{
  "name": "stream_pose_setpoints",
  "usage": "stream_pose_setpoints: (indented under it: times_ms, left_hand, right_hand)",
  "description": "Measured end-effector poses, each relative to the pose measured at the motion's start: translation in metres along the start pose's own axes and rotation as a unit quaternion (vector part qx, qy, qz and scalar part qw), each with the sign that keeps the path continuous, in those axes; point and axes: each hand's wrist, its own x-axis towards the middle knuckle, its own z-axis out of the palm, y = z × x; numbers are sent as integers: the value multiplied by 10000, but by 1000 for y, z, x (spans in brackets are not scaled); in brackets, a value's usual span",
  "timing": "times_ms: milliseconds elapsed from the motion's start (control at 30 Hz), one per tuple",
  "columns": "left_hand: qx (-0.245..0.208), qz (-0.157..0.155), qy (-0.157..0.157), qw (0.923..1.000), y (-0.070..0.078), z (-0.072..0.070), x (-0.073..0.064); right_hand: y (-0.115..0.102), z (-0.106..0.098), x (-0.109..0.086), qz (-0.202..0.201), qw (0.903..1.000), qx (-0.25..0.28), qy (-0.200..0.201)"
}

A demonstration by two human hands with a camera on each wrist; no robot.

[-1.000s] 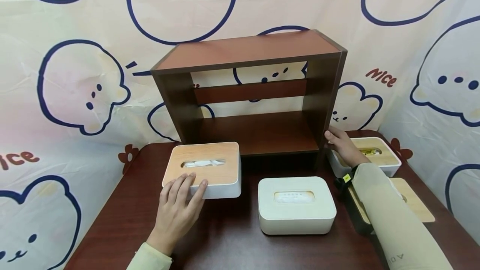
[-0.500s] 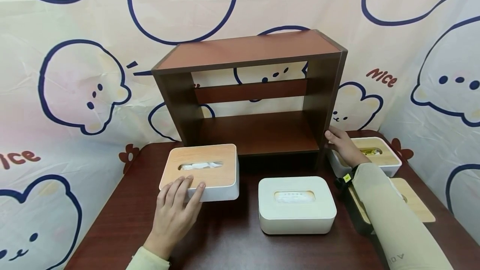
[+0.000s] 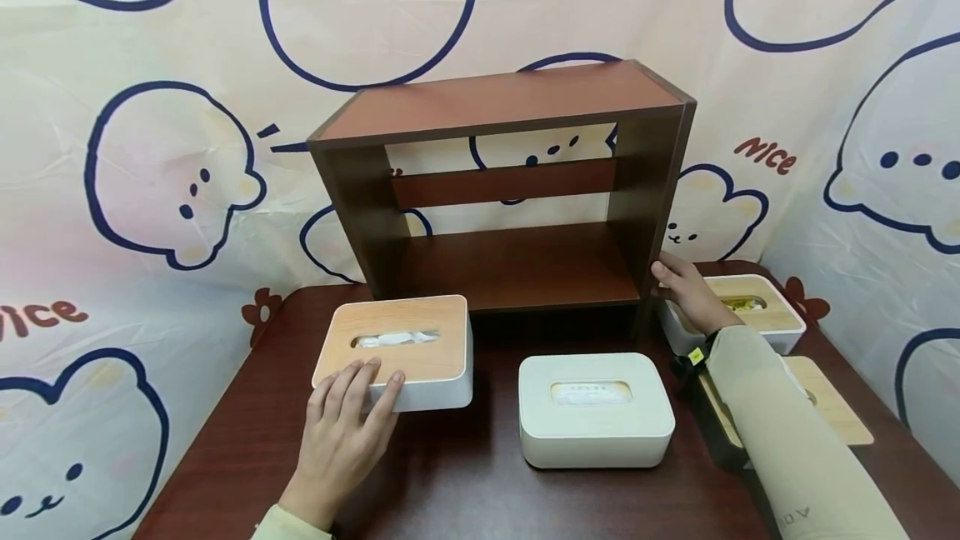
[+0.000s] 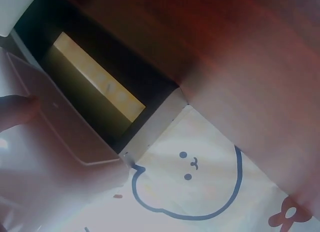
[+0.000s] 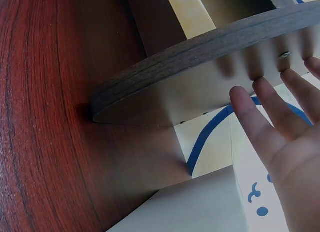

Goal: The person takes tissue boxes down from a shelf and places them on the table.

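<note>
My left hand (image 3: 341, 440) grips a tissue box (image 3: 427, 323) with a wood-grain lid and white sides, several fingers over its near edge. Tissue shows in the lid's slot. The box stands in front of the left part of a brown shelf unit (image 3: 510, 102). In the left wrist view the box (image 4: 55, 117) is blurred, close to the camera. At the shelf's right side panel (image 5: 165, 97), the fingers of my right hand (image 5: 290, 137) are stretched out, tips right at the panel. The head view also shows this right hand (image 3: 686, 294) there.
An all-white tissue box (image 3: 596, 419) sits on the dark red table (image 3: 480, 498) in front of the shelf. To the right, a white box with a wooden lid (image 3: 772, 311) and a dark box with a wooden lid (image 3: 828, 407) lie partly behind my right sleeve (image 3: 795, 432).
My left hand has drawn the wood-lidded tissue box toward me and slightly left, away from the shelf. The right hand stays at the side panel.
</note>
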Motion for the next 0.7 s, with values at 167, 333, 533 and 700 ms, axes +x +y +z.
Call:
stream_pose_setpoints:
  times_ms: [167,333,533,700]
  left_hand:
    - [-44,-23,24,10000,1,-4,-3]
    - [-63,-45,14,10000,1,-6,-6]
    - [-64,-28,19,10000,-1,-7,-8]
    - [-144,87,-64,9998,-2,-7,-9]
  right_hand:
    - [2,0,0,-52,10000,32,-32]
    - [1,0,1,-29,10000,10,-37]
    - [1,-1,1,-16,10000,30,-57]
    - [2,-1,1,-13,10000,33,-35]
